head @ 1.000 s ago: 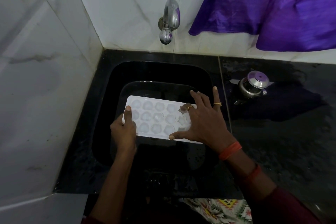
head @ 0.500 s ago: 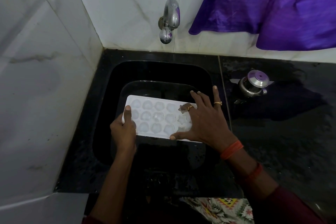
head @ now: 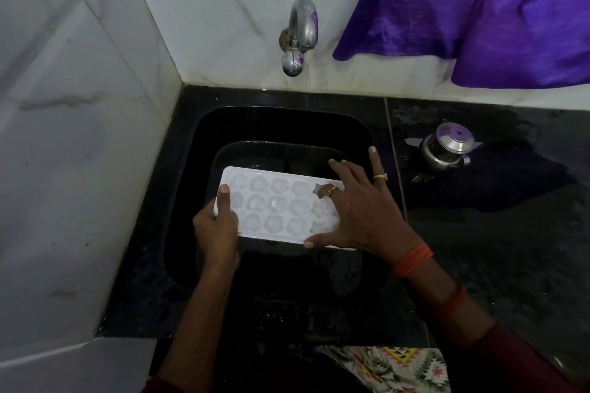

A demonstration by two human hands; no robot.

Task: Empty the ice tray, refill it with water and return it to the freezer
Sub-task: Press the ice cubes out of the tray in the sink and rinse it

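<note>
A white ice tray (head: 271, 206) with rounded and star-shaped moulds is held level over a black sink (head: 281, 124). Pale ice shows in several moulds. My left hand (head: 218, 226) grips the tray's left end, thumb on the top rim. My right hand (head: 357, 210) lies spread flat over the tray's right end, fingers straight, thumb along the near edge. A loose star-shaped ice piece (head: 319, 190) sits by my ringed finger. A chrome tap (head: 300, 35) juts from the tiled wall above the sink; no water runs from it.
A black stone counter (head: 498, 233) surrounds the sink and looks wet. A small steel pot with a lid (head: 447, 147) stands on it to the right. A purple cloth (head: 472, 9) hangs at the top right. White tiled walls (head: 64, 137) close in the left and back.
</note>
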